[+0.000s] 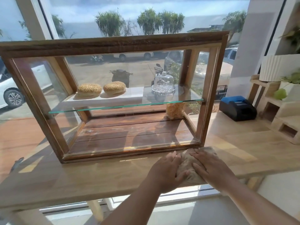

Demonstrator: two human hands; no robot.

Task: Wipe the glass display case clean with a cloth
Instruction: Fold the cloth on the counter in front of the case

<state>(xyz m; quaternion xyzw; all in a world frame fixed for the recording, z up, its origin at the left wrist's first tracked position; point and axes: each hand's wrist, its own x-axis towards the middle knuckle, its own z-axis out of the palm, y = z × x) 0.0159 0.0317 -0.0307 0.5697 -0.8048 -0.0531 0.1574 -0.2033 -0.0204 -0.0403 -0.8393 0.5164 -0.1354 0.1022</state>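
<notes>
A wooden-framed glass display case (113, 44) stands on a light wooden counter (81, 174) by a window. On its glass shelf lie two sesame buns (89, 89) on a white board and a small glass dome (163, 82). A beige cloth (186, 161) lies on the counter just in front of the case's lower right corner. My left hand (167, 171) presses flat on the cloth's left side with its thumb on the cloth. My right hand (209, 168) lies flat on its right side. Neither hand touches the case.
A black and blue receipt printer (237, 108) sits right of the case. Pale concrete blocks (279, 117) with a white ribbed planter (276, 67) and green plants stand at the far right. The counter's front edge runs just below my hands.
</notes>
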